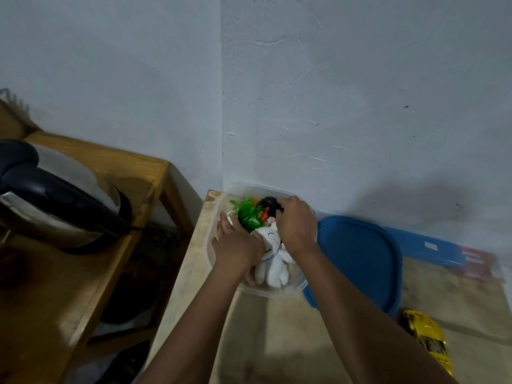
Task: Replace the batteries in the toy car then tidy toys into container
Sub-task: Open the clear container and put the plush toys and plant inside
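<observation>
Toy car (428, 340), yellow, lies at the lower right of the frame on the table (277, 336), apart from both hands. Clear container (213, 231) sits at centre frame, holding a white plush (273, 256), a green plastic plant (249, 213) and a black object (270, 203). Left hand (239, 249) rests inside, fingers spread over the plant's base. Right hand (295, 223) grips the black object. Blue lid (360, 259) lies just right of the container.
</observation>
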A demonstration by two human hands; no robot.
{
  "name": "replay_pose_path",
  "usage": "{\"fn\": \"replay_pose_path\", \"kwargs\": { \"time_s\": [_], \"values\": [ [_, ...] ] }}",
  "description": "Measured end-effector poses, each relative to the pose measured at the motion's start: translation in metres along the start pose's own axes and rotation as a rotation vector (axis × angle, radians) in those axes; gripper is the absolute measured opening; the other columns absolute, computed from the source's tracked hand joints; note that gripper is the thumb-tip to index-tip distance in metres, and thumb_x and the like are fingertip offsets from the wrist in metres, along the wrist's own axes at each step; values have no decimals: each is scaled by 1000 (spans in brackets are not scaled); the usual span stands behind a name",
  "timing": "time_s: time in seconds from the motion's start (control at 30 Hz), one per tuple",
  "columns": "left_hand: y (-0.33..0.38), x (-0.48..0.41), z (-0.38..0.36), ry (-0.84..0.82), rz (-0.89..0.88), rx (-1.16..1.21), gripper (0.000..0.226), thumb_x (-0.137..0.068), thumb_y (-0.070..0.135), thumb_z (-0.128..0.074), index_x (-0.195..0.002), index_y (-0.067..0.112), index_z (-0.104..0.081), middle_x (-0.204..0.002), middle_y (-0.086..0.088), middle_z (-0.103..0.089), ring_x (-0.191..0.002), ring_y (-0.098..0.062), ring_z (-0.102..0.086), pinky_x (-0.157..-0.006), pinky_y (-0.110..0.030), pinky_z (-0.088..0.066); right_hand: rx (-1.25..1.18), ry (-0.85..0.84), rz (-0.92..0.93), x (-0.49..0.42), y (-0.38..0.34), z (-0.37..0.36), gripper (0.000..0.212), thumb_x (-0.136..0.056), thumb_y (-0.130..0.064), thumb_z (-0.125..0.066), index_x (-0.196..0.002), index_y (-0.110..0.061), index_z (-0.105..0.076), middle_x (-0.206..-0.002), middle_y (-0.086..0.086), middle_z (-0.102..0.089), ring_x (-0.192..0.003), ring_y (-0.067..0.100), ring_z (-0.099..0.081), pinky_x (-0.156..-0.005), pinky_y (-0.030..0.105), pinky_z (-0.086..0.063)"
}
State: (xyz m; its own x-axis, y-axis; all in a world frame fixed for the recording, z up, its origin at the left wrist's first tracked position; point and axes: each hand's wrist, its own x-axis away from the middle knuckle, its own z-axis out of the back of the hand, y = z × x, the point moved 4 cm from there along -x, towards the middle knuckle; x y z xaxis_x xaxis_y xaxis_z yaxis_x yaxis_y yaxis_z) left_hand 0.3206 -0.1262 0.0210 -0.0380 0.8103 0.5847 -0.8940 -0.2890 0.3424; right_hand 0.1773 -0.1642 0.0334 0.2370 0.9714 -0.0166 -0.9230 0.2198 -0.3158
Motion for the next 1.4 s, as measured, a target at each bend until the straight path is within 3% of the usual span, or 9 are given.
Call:
{"fn": "replay_pose_path", "kwargs": {
  "time_s": [0.23,0.43,0.63,0.8,0.93,1.07,1.2,1.27,1.4],
  "values": [
    [-4,-6,10,-191,-96,140,75,-104,41,-29,-156,14,17,-162,-9,28,-153,-30,8,-123,-45,-8,-50,-113,97,0,5,-4,39,-90,-1,-49,-119,-17,-69,-116,5,-66,-106,21,-61,-85,26,-43],
    [-14,-10,29,-104,-91,396,62,-104,29,-37,-158,14,-11,-164,-14,-18,-148,-31,-24,-117,-38,-22,-262,-236,142,14,5,28,34,-97,-15,-47,-125,-21,-64,-126,-2,-64,-112,16,-59,-94,33,-48],
    [-4,23,52,380,-236,298,36,-99,30,-48,-129,14,-60,-124,-12,-65,-116,-32,-59,-84,-35,-45,-458,216,-14,54,53,70,23,-94,-15,-55,-112,-18,-70,-109,-8,-68,-97,3,-60,-80,8,-41],
    [-24,31,53,786,-279,396,37,-98,24,-52,-131,11,-61,-125,-15,-62,-117,-32,-53,-94,-42,-45,-238,97,-405,70,138,57,46,-90,-25,-58,-134,-15,-52,-136,12,-52,-123,30,-48,-99,44,-42],
    [-52,14,29,604,-32,652,39,-103,27,-42,-131,4,-56,-128,-22,-59,-120,-40,-54,-95,-45,-46,-127,-136,-686,81,186,47,69,-87,-34,-59,-144,-11,-29,-151,24,-20,-138,42,-21,-109,54,-26],
    [-53,12,20,506,-34,761,48,-107,30,-33,-114,-7,-64,-109,-26,-67,-104,-39,-62,-85,-39,-46,-162,-172,-832,81,212,48,71,-85,-28,-55,-146,-12,-21,-146,24,-27,-132,43,-30,-105,54,-30],
    [-51,17,8,501,-41,776,47,-107,32,-34,-122,-1,-64,-118,-20,-68,-112,-35,-62,-89,-36,-46,-229,-113,-886,81,233,51,77,-89,-19,-52,-151,-8,-7,-145,22,-37,-131,41,-40,-107,53,-29],
    [-51,17,5,493,-46,798,46,-107,33,-35,-125,1,-63,-122,-19,-67,-114,-34,-62,-94,-40,-49,-274,-72,-860,80,243,51,67,-91,-16,-49,-149,-5,-16,-140,22,-44,-125,41,-46,-104,53,-36],
    [-54,16,5,472,-28,852,47,-106,35,-36,-130,4,-61,-126,-18,-66,-116,-33,-61,-99,-47,-50,-431,148,-652,79,237,75,25,-88,-17,-45,-106,-6,-57,-105,17,-63,-98,39,-60,-75,38,-47]
  ]
}}
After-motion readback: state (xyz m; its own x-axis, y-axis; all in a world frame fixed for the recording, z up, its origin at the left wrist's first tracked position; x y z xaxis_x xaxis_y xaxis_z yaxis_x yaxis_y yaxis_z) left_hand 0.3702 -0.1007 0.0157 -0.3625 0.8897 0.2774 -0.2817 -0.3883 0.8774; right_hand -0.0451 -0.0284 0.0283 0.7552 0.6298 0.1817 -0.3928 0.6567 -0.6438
